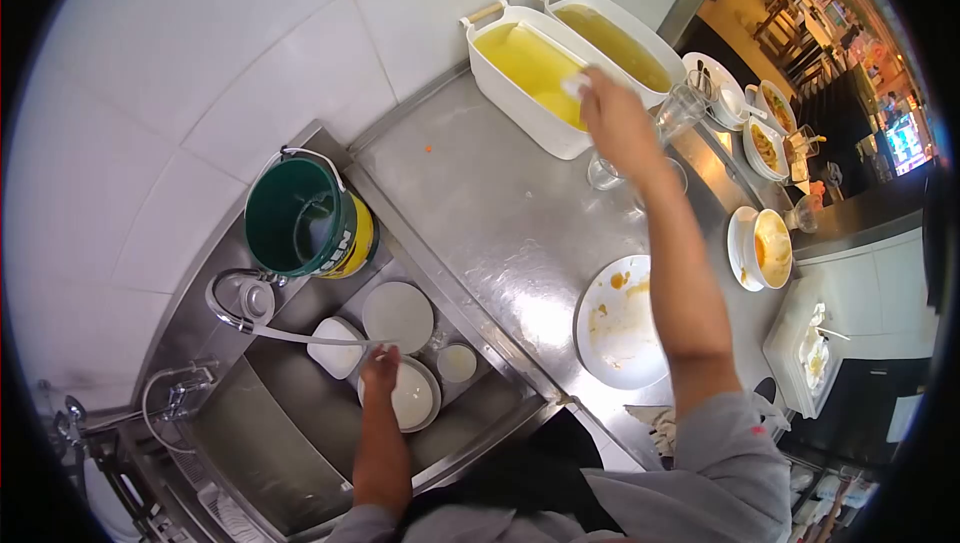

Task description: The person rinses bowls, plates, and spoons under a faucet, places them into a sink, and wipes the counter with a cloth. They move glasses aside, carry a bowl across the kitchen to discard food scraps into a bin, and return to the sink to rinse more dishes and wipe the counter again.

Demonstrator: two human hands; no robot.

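My left hand (pixel 380 369) is over the sink, its fingers closed at the tip of a white hose (pixel 315 338) that runs from the curved metal tap (pixel 222 305). Below that hand lie stacked white bowls (pixel 413 398). A round white plate (pixel 398 317), a squarish white dish (pixel 335 348) and a small round dish (pixel 456 363) sit around them. My right hand (pixel 612 118) is raised by the near edge of a white tub of yellow liquid (pixel 525 68). Pinched in its fingers is a small, blurred whitish thing (pixel 575 85) whose kind I cannot make out.
A green and yellow bucket (pixel 300 218) stands in the sink's far corner. A second tub (pixel 610 48) is beside the first. On the steel counter are a large stained plate (pixel 612 333) and glasses (pixel 680 108). Bowls of food leftovers (pixel 765 148) line the right ledge.
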